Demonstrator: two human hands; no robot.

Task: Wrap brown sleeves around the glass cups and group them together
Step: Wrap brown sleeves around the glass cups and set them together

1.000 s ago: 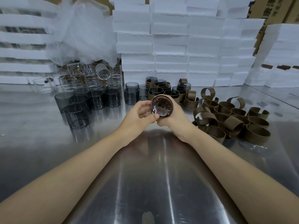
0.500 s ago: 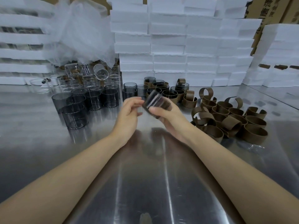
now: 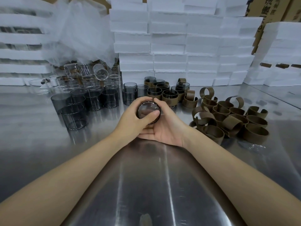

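A smoky glass cup is held between both hands above the steel table, its round end facing me. My left hand wraps around its left side, thumb across the glass face. My right hand cups it from the right and below, palm up. Any sleeve on it is hidden by my fingers. Bare dark cups stand at the left. Cups with brown sleeves are grouped behind my hands. A heap of loose brown sleeves lies at the right.
Clear glass beakers and a plastic bag sit at the back left. Stacks of white foam boxes wall off the back, with cardboard cartons at the top right.
The cup was tilted sideways in my right hand with my left hand apart from it; now both hands close around it and its round end faces me, slightly nearer.
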